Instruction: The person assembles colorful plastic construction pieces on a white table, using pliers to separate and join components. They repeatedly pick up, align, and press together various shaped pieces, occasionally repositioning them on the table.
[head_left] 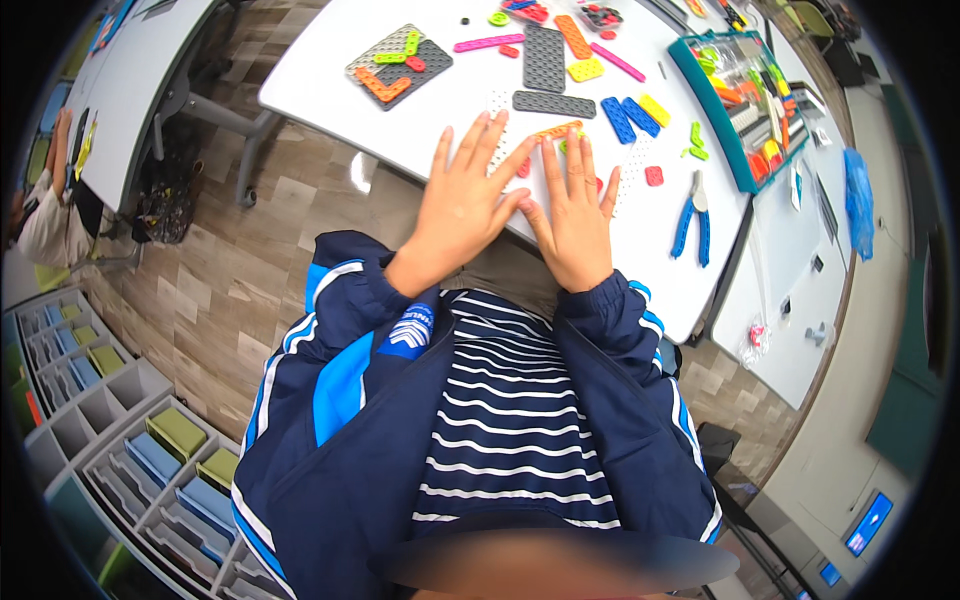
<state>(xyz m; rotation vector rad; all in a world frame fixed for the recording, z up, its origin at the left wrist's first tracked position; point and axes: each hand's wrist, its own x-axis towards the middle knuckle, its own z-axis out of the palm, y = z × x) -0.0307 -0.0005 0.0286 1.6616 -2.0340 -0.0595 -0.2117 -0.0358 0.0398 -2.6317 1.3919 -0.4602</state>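
My left hand (pixel 455 215) and my right hand (pixel 575 225) are side by side at the near edge of the white table, fingers spread and stretched out. Both rest over white perforated plates (pixel 632 168), which show past the fingers on either side. Under the fingertips lies an orange perforated strip (pixel 557 131), partly covered. Bits of pink, red and green pieces peek out between the fingers. Just beyond are a long dark grey perforated strip (pixel 553 104) and two blue plates (pixel 628 118). A red square piece (pixel 654 176) sits to the right of my right hand.
Blue-handled pliers (pixel 692 220) lie at right. A teal tray (pixel 688 95) of mixed parts stands at the far right. Grey plates with green and orange strips (pixel 402 68) lie at far left. Beyond are a dark grey plate (pixel 544 60) and pink strips (pixel 489 43).
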